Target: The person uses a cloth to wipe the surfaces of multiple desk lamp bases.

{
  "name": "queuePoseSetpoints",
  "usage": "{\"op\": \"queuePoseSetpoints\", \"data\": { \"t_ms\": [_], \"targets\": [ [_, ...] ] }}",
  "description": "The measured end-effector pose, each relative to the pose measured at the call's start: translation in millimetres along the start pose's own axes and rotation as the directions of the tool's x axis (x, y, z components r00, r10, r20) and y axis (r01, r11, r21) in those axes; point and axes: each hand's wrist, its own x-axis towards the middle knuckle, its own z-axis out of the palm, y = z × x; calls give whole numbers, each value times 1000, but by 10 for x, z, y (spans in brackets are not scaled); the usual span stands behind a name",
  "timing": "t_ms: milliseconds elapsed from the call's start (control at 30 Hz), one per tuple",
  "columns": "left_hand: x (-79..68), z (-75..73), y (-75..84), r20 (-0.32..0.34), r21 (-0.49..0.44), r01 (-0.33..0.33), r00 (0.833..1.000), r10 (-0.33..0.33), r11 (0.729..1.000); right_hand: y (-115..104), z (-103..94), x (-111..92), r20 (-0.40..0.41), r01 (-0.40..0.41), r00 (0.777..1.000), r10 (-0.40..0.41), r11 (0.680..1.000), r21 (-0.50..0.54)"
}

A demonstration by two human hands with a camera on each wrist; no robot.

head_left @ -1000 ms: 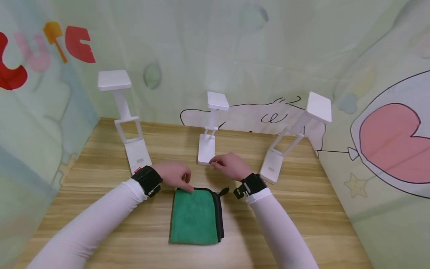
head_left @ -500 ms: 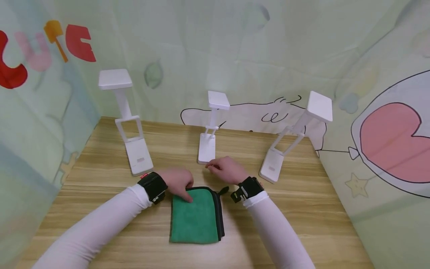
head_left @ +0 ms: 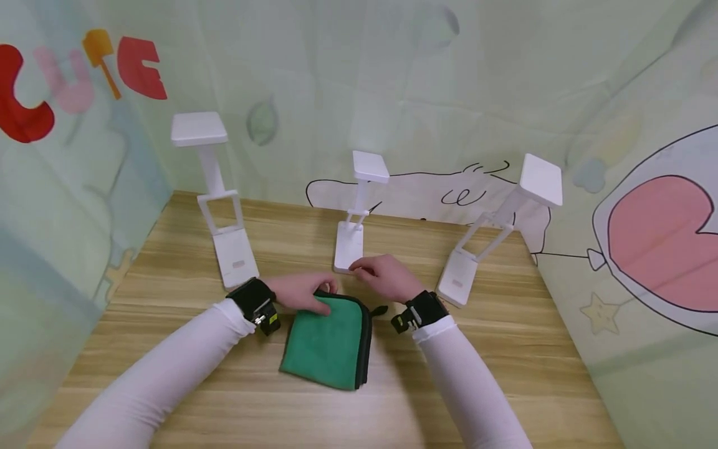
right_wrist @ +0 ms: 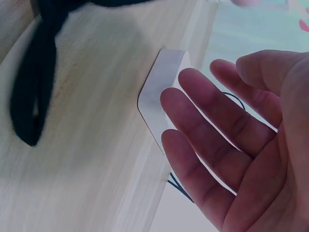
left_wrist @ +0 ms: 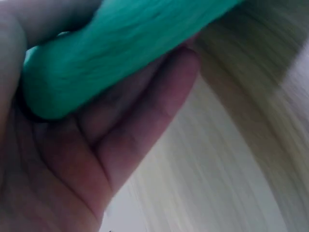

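A folded green cloth [head_left: 328, 343] with black edging and a small black hanging loop [head_left: 379, 310] lies on the wooden table. At its upper left corner my left hand [head_left: 300, 291] pinches the fabric, thumb on top and fingers beneath; the left wrist view shows the green cloth [left_wrist: 106, 58] between thumb and fingers. My right hand [head_left: 388, 277] hovers at the front end of the middle white desk lamp [head_left: 349, 246], beyond the loop. In the right wrist view its fingers [right_wrist: 207, 130] are loosely bent and hold nothing, with the lamp base [right_wrist: 161, 87] behind them.
Another white folding lamp [head_left: 235, 255] stands at the left, beyond my left wrist. A third white lamp [head_left: 459, 277] stands to the right of my right hand. Printed fabric walls [head_left: 493, 81] enclose the back and both sides of the table [head_left: 449, 399].
My left hand has taken hold of the cloth's upper left corner, and the cloth has shifted upward and turned slightly. The right hand stays near the middle lamp.
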Motion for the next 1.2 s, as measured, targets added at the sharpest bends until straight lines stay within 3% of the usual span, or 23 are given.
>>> {"op": "queuePoseSetpoints", "data": {
  "t_ms": [133, 200, 267, 367, 467, 600, 700, 767, 800, 900, 1200],
  "targets": [
    [6, -102, 17, -126, -189, -16, 992, -8, 982, -15, -50, 2, -87, 13, 996, -13, 1000, 0],
    [19, -143, 20, -185, -314, -37, 982, -23, 949, -25, -78, -14, -162, 28, 986, -27, 1000, 7],
    [34, -173, 36, -244, -436, -55, 968, -60, 898, -41, -118, -40, -239, 63, 969, -57, 998, 17],
    [53, -196, 49, -326, -596, -90, 935, -139, 798, -76, -178, -83, -338, 134, 933, -126, 991, 2],
    [65, -203, 54, -391, -703, -139, 895, -216, 697, -129, -228, -123, -368, 203, 909, -194, 979, -16],
    [69, -207, 48, -410, -830, -209, 857, -313, 517, -217, -252, -168, -270, 260, 933, -238, 964, 48],
    [72, -209, 56, -400, -891, -255, 831, -385, 376, -269, -214, -184, -167, 249, 959, -231, 964, 96],
    [80, -221, 78, -395, -909, -280, 814, -426, 307, -273, -179, -182, -129, 256, 961, -245, 964, 73],
    [85, -225, 84, -392, -914, -288, 807, -441, 285, -271, -163, -179, -120, 260, 960, -253, 964, 49],
    [95, -235, 97, -387, -920, -300, 795, -468, 251, -231, -130, -157, -136, 294, 947, -293, 956, -12],
    [83, -216, 57, -383, -924, -321, 791, -477, 209, -213, -91, -129, -245, 272, 934, -261, 962, 13]
  ]
}}
